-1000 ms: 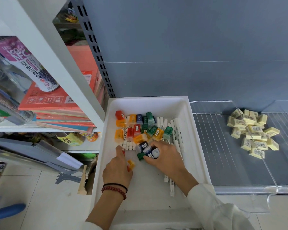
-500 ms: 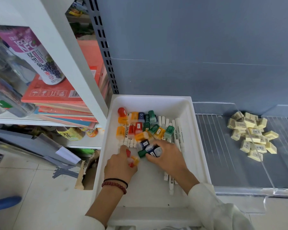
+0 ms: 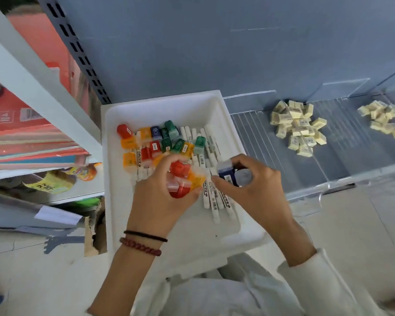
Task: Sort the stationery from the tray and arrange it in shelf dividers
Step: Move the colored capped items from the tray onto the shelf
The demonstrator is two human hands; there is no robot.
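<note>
Nearest, two bracelets (image 3: 144, 241) were seen on the wrist of the left hand (image 3: 162, 201), whose fingers were curled round a clutch of red and orange blocks (image 3: 180, 179). Just beside it, the right hand (image 3: 255, 192) was closed round dark blue blocks (image 3: 227, 175). Both hands were held low over the white pens (image 3: 213, 202) lying in the tray (image 3: 160, 103). Farther in, loose coloured blocks (image 3: 162, 140) of red, orange, green and blue were heaped against the pens; what kind of stationery they were could not be told. Beyond the tray, on the shelf (image 3: 255, 142), yellow erasers (image 3: 297, 128) were piled in two heaps among clear dividers (image 3: 319, 165). Gathering blocks by colour was judged the step in hand. Next, the loaded hands would need to be carried to a bay apart from the erasers, and the colours set down unmixed.
</note>
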